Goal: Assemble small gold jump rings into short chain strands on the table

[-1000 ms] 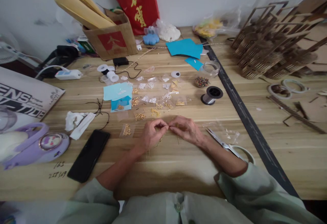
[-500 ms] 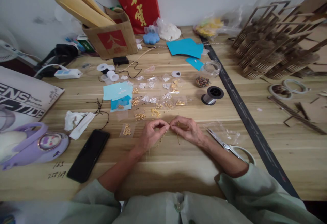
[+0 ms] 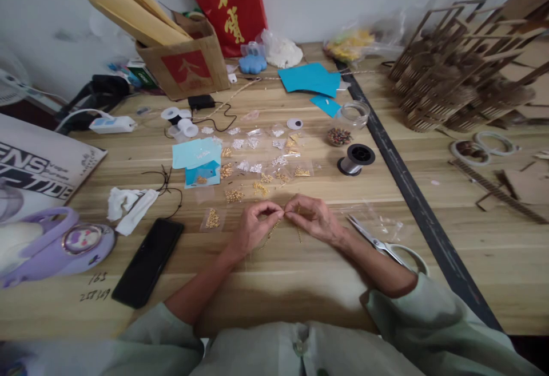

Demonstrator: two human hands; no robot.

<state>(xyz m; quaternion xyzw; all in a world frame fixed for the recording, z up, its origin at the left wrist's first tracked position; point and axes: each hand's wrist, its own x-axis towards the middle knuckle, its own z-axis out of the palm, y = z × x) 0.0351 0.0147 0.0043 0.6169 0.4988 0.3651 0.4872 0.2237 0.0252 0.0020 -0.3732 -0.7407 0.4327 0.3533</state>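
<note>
My left hand (image 3: 258,224) and my right hand (image 3: 315,218) meet at the fingertips above the table, each closed in a pinch. A thin gold beaded chain (image 3: 299,234) hangs from the right hand, and another gold length slants down beneath the left fingers. Whether both lengths are one piece I cannot tell; the spot where the fingertips meet hides it. Just beyond the hands lie loose gold beads (image 3: 261,188) and a small bag of gold beads (image 3: 212,218). Scissors (image 3: 381,243) rest beside my right forearm.
A wire spool (image 3: 355,159) and a jar of mixed beads (image 3: 341,135) stand at the right. Several small bags of silver pieces (image 3: 253,142) lie ahead. A black phone (image 3: 148,261) and a purple bottle (image 3: 64,244) are at the left. Wooden baskets (image 3: 446,90) crowd the far right.
The view has shifted very slightly. Both hands keep their pinch at the same place, with the gold chain still hanging.
</note>
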